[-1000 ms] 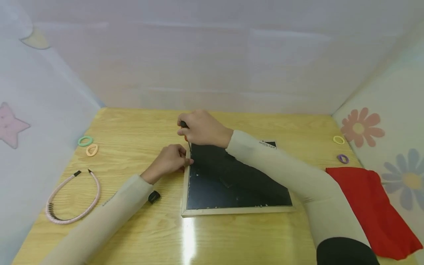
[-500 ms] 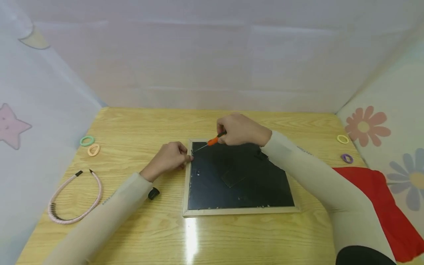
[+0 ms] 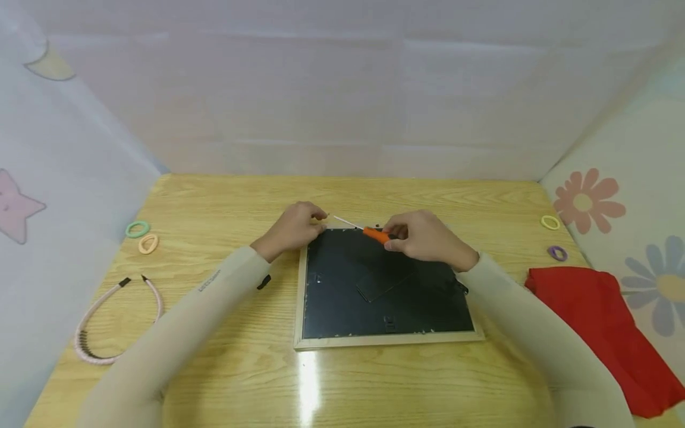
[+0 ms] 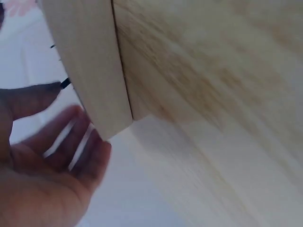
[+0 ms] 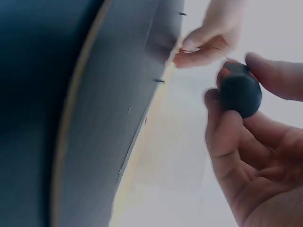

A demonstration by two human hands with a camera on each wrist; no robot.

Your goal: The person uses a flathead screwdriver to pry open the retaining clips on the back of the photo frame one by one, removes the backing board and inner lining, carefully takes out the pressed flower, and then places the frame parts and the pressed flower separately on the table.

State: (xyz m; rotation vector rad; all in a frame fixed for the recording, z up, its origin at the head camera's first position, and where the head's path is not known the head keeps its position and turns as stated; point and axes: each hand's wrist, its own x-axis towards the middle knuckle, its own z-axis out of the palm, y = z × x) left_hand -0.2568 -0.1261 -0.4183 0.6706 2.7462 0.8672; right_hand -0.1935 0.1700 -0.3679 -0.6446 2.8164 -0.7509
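Observation:
A picture frame with a pale wooden rim (image 3: 299,309) lies face down, its black backing board (image 3: 348,315) uppermost. My right hand (image 3: 430,238) holds a screwdriver (image 3: 376,235) by its orange and black handle, the thin shaft pointing left above the frame's far edge. At the far left corner is my left hand (image 3: 291,230), its fingers loosely bent. The left wrist view shows its fingertips right at the corner of the wood and its thumb at a small black tab (image 4: 65,83). More dark tabs (image 5: 159,81) stick up along the edge in the right wrist view.
A pink headband (image 3: 88,358) lies on the left of the wooden table, with green (image 3: 137,228) and orange (image 3: 148,243) hair ties behind it. On the right are yellow (image 3: 550,222) and purple (image 3: 558,253) hair ties and a red cloth (image 3: 594,333). A small black object (image 3: 264,282) sits beside the left sleeve.
The screwdriver has come away from the frame's left edge, moving right with my right hand. My left hand has slid from the left side up to the far left corner.

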